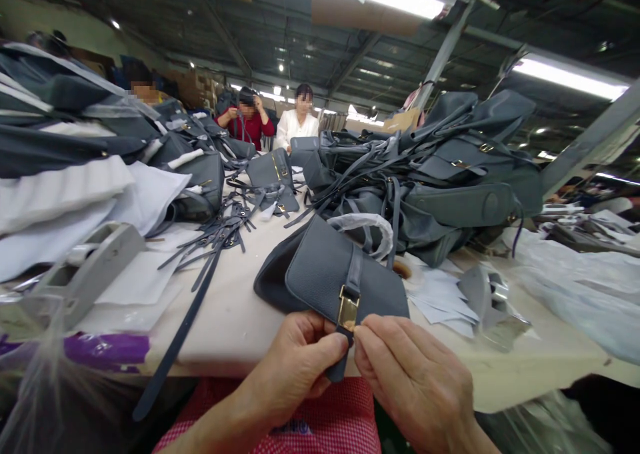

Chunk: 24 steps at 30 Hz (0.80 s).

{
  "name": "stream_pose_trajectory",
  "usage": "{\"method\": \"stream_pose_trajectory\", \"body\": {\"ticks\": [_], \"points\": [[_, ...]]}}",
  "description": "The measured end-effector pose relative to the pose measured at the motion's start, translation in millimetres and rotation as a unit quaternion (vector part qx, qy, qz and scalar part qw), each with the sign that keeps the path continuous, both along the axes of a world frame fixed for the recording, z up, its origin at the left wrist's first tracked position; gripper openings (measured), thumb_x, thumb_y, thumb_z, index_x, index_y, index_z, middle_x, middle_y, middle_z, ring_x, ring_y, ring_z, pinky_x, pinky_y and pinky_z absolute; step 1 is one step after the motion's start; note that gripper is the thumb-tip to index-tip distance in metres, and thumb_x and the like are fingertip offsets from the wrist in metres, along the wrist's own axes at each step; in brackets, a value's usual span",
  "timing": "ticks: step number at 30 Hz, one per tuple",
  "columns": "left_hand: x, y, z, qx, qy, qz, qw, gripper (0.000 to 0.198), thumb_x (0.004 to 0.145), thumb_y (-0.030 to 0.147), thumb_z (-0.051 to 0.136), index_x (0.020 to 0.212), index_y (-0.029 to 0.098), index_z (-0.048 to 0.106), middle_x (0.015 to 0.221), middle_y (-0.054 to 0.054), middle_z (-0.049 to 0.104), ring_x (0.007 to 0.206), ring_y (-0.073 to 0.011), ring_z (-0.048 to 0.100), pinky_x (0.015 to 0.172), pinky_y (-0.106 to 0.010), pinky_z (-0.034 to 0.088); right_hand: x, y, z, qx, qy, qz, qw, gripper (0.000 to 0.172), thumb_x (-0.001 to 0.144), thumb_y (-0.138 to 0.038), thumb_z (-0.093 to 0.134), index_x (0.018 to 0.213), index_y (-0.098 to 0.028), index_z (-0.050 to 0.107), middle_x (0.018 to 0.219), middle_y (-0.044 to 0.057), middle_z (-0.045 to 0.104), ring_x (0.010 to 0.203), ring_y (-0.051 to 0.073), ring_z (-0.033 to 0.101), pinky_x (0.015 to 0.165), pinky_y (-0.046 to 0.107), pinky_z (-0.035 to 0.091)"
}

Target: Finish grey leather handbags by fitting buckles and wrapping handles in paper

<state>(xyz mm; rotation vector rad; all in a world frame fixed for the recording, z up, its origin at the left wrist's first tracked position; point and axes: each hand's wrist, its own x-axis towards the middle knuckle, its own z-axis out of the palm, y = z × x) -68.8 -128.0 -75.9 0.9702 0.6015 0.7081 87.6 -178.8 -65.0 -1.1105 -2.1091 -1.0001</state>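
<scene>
A grey leather bag [325,274] lies on the pale table [235,321] right in front of me, its flap toward me. A strap runs down the flap to a gold buckle [348,311] at its edge. My left hand [295,367] pinches the strap end just below the buckle with thumb and forefinger. My right hand [410,381] pinches at the buckle's lower right side, fingers closed. The two hands almost touch.
A tall heap of grey bags [450,174] stands behind on the right, more bags [190,167] and loose straps [220,241] on the left. White sheets [65,201] are stacked at far left, paper scraps [440,301] at right. Three people sit at the far end.
</scene>
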Motion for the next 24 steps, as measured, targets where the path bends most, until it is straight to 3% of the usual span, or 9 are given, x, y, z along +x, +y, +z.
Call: {"method": "stream_pose_trajectory", "body": {"ticks": [13, 19, 24], "points": [[-1, 2, 5.6, 0.001, -0.015, -0.016, 1.000, 0.031, 0.063, 0.041, 0.070, 0.062, 0.018, 0.049, 0.044, 0.010, 0.037, 0.033, -0.0004, 0.021, 0.031, -0.016, 0.013, 6, 25, 30.6, -0.120, 0.005, 0.088, 0.989, 0.022, 0.088, -0.006, 0.047, 0.074, -0.018, 0.060, 0.075, 0.004, 0.066, 0.066, 0.015, 0.055, 0.060, 0.026, 0.044], [-3, 5, 4.3, -0.018, -0.029, -0.026, 0.999, 0.033, 0.063, 0.041, 0.072, 0.062, 0.018, 0.048, 0.044, 0.011, 0.035, 0.033, -0.0001, 0.019, 0.031, -0.017, 0.010, 7, 34, 42.9, -0.171, 0.006, 0.119, 0.978, 0.020, 0.092, -0.011, 0.047, 0.079, -0.018, 0.061, 0.076, 0.004, 0.066, 0.068, 0.015, 0.058, 0.062, 0.026, 0.046], [-3, 8, 2.7, -0.042, -0.064, -0.021, 0.997, 0.034, 0.062, 0.040, 0.075, 0.063, 0.018, 0.048, 0.043, 0.011, 0.037, 0.032, -0.0001, 0.020, 0.032, -0.018, 0.008, 22, 36, 53.4, -0.218, 0.102, 0.133, 0.961, 0.019, 0.095, -0.012, 0.047, 0.097, -0.020, 0.064, 0.092, 0.005, 0.070, 0.083, 0.012, 0.067, 0.074, 0.019, 0.053]]}}
